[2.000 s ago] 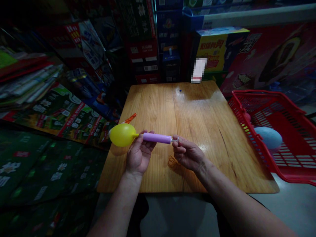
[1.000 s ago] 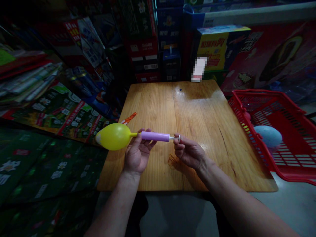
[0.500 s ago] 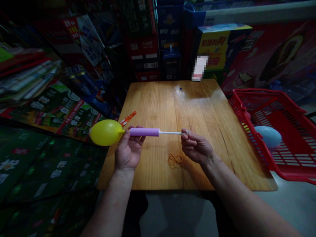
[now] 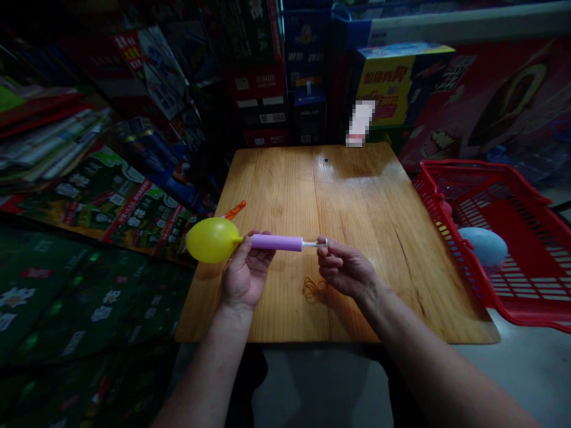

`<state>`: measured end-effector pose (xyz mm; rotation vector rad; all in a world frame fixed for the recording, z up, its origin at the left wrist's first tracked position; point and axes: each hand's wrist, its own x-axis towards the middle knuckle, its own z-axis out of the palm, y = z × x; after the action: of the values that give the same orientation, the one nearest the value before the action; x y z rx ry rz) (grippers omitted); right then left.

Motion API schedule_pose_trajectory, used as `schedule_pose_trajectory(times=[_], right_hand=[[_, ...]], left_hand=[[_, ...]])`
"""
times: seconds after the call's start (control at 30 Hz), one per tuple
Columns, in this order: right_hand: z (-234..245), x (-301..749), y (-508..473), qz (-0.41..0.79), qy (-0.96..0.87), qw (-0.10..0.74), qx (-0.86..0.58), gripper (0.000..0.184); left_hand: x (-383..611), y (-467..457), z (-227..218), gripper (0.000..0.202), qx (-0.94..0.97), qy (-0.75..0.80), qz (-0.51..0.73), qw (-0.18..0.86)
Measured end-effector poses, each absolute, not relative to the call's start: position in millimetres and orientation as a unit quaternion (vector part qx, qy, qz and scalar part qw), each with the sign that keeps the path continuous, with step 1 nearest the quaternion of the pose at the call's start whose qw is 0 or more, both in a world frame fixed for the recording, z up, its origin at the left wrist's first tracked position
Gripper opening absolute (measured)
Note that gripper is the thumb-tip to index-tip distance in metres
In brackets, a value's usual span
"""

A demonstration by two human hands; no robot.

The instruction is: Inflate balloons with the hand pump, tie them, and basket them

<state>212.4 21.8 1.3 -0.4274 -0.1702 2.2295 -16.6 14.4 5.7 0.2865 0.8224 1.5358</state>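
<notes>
A purple balloon pump (image 4: pixel 277 242) lies level above the wooden table (image 4: pixel 285 190). My left hand (image 4: pixel 246 270) is closed around its nozzle end, where the neck of an inflated yellow balloon (image 4: pixel 213 240) is fitted. The fingers and thumb pinch that joint, so part of it is hidden. At the other end my right hand (image 4: pixel 345 266) grips the white handle of the pump, with a short length of the white rod showing. Several tan rubber bands (image 4: pixel 314 289) lie on the table below the pump. Behind the balloon is an orange wrapper-like strip (image 4: pixel 235 210), partly covered.
A red basket (image 4: pixel 491 297) with a light blue balloon (image 4: pixel 484 245) in it stands at the right of the table. Stacked green cartons (image 4: pixel 89 297) crowd the left side. Boxes, including a yellow and blue one (image 4: pixel 386 86), line the back.
The pump's rod has slid inward, so less of it shows. My left hand, the pump body and the balloon have shifted right, while my right hand has moved slightly left.
</notes>
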Motion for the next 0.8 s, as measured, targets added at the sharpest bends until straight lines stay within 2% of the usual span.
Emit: schedule_pose_trajectory(times=[0.1,0.3,0.57,0.73,0.8], right_hand=[[3.4,220.8,24.3,0.88,-0.073,0.439,-0.167,0.015],[-6.5,198.3,11.1,0.895,-0.069,0.407,-0.169,0.022],[1.8,203.5,18.2,0.899,-0.063,0.399,-0.168,0.016],[8.2,216.9,23.0,0.879,-0.071,0.44,-0.172,0.01],[4.2,212.1,20.0,0.882,-0.075,0.432,-0.175,0.01]], left_hand=[[-22.1,14.0,10.6,0.02,0.142,0.357,0.695,0.607],[-7.0,6.4,1.6,0.023,0.147,0.344,0.647,0.664],[-13.8,14.0,3.8,0.02,0.124,0.358,0.659,0.65],[-28.4,17.2,8.4,0.021,0.126,0.369,0.706,0.591],[-24.2,14.5,6.4,0.021,0.129,0.371,0.703,0.593]])
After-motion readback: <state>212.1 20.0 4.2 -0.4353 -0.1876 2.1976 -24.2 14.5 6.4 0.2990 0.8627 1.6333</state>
